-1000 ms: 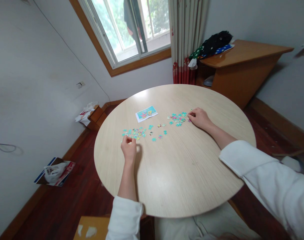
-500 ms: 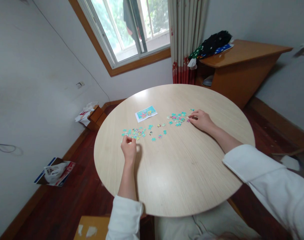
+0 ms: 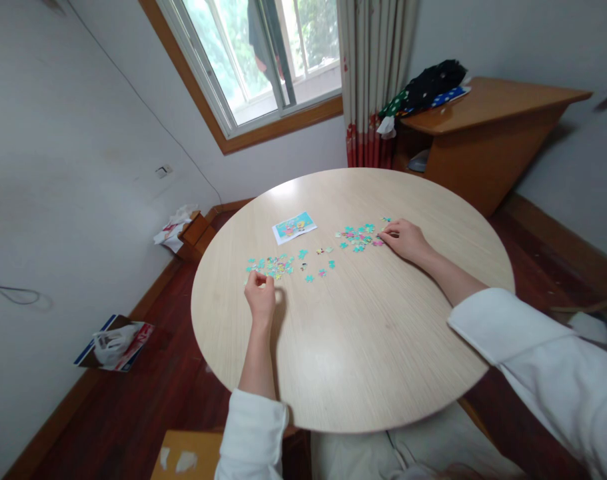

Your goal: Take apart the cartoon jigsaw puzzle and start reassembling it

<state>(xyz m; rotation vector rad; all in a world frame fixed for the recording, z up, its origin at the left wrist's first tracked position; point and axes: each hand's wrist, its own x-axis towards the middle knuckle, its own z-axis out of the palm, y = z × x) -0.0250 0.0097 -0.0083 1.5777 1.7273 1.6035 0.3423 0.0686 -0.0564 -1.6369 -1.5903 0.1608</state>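
Small jigsaw puzzle pieces, mostly turquoise with some pink and yellow, lie in a left pile [image 3: 273, 265] and a right pile [image 3: 356, 236]. My left hand [image 3: 260, 297] is closed in a pinch at the near edge of the left pile; whatever is between its fingertips is too small to make out. At the right edge of the other pile, my right hand [image 3: 407, 240] has thumb and fingers together on a puzzle piece [image 3: 379, 235], mostly covered by the fingertips. Several loose puzzle pieces [image 3: 323, 273] are scattered between the piles. Behind them lies a picture card [image 3: 294, 228].
The round pale wooden table [image 3: 363, 347] carries everything. Beyond it are a window [image 3: 268, 60], a curtain [image 3: 373, 80] and a brown desk [image 3: 503, 113] with dark cloth [image 3: 436, 83] on top. A cardboard box [image 3: 186, 457] stands at the lower left.
The view has shifted slightly. My right fingertips have moved a little off a pink piece, which now shows more fully. My left hand keeps its pinch in the same place.
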